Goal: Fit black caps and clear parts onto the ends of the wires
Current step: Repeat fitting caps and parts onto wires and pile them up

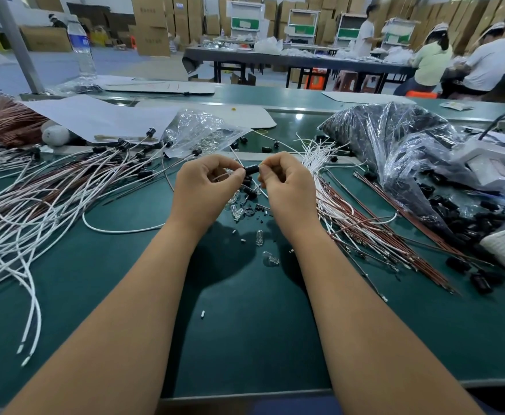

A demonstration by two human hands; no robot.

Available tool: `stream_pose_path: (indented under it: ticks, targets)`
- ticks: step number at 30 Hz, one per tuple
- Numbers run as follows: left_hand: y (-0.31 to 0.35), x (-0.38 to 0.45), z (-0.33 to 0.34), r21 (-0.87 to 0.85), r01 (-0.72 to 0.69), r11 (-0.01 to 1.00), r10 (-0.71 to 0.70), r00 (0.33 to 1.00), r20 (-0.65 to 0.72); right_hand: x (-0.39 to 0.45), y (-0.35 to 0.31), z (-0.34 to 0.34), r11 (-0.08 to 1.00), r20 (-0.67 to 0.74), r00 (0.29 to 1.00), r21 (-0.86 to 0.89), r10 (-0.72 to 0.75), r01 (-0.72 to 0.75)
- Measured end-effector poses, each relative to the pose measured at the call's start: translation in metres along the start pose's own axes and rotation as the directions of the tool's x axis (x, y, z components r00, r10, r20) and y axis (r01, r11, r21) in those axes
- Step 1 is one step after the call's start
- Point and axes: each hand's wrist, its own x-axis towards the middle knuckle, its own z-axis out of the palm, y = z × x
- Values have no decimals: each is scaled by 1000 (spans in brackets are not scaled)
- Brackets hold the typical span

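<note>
Green matting covers the workbench [245,339] in a warehouse hall stacked with cardboard boxes [152,28], where seated workers [433,61] bend over a long dark table [299,59] at the rear. At centre, a person's left hand [206,187] and right hand [287,187] meet above the mat, fingers curled, both pinching a small black cap [252,169] held level between their fingertips. A thin wire [236,157] runs up and away from the cap, its joint hidden behind the left fingers.

Directly under the hands lie loose clear parts [236,212], shaped like tiny glass bulbs, mixed with more black caps and scraps; two further clear pieces [270,259] sit nearer the person, between the forearms. To the left sprawls a wide tangle of white and brown wires [36,199], several already tipped with black caps at their far ends. Just beside the right hand, a bundle of bare-ended white and red-brown wires [335,199] fans across the mat. Behind the hands rests a clear plastic bag [197,130] of clear parts; to the right, a large crumpled plastic bag [395,139] spills black caps over the bench. A water bottle [80,46] stands upright at the far left, near a grey post [18,46].
</note>
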Motion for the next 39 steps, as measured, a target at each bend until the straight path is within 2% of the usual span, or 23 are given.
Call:
stream_pose_path:
  ticks: [15,18,21,23,31,35,39]
  targets:
    - [-4,4,-7,-85,43,995,-39,998,48,1,2,-2,999,43,998,-1,-48,48]
    - [-2,3,-8,-82,43,996,-41,999,34,1,2,-2,993,51,999,116,18,-24]
    - [-1,4,-6,-93,61,994,-56,997,51,2,2,-1,958,146,986,260,85,-121]
    - [1,3,-4,-92,60,994,-52,995,80,2,2,2,957,189,979,263,75,-124]
    - [2,4,-2,-122,137,983,-117,981,156,4,6,3,934,192,973,307,127,-183]
    - [5,0,-1,-111,127,986,-112,984,136,5,5,-1,979,182,979,163,93,-123]
    - [5,-1,-3,-87,146,985,-138,986,91,9,7,-16,975,30,998,-218,48,-40]
